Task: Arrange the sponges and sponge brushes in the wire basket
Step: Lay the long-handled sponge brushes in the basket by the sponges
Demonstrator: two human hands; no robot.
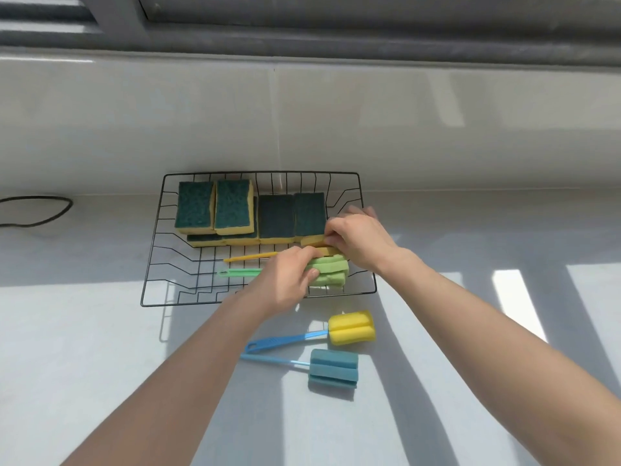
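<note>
A black wire basket sits on the white counter against the wall. Several yellow sponges with green scrub tops are stacked along its back. My left hand grips the green foam head of a green-handled sponge brush lying in the basket's front right. Just behind it, my right hand pinches the yellow foam head of a yellow-handled sponge brush; that head is mostly hidden. On the counter in front of the basket lie a yellow-headed brush with a blue handle and a blue-headed brush.
A black cable loops on the counter at the far left. The tiled wall and a grey window frame rise behind the basket. Sunlight stripes fall across the counter on the right.
</note>
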